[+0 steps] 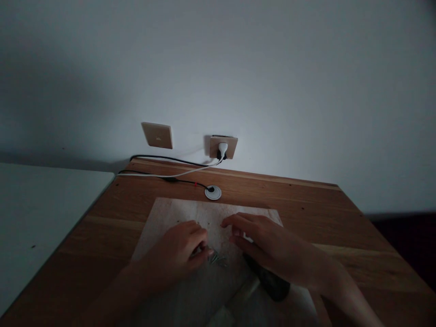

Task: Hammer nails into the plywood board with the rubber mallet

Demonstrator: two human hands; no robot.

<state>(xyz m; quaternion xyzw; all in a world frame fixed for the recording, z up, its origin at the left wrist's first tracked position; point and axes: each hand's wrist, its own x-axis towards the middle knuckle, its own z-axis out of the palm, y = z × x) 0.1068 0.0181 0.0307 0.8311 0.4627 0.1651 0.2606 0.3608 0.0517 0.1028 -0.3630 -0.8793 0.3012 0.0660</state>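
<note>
A pale wooden board [156,218] lies on the desk under both hands. My left hand [184,247] is curled closed over its left part; what the fingers hold, if anything, is hidden. Just beside the left thumb lies a small pile of thin metal nails or screws [218,260]. My right hand [255,236] hovers low over the board's right side, index finger and thumb apart, the index tip near the surface. Below the right hand rests a hammer-like tool [274,284] with a dark, thick head and a paler handle, partly covered by the hand. Small dark dots run across the board's upper part.
The brown wooden desk [327,218] meets a pale wall [306,91]. Behind the board are a round cable grommet [213,193], black and white cables [177,175], and a wall socket [231,144] with a white plug. A white surface [44,209] adjoins on the left.
</note>
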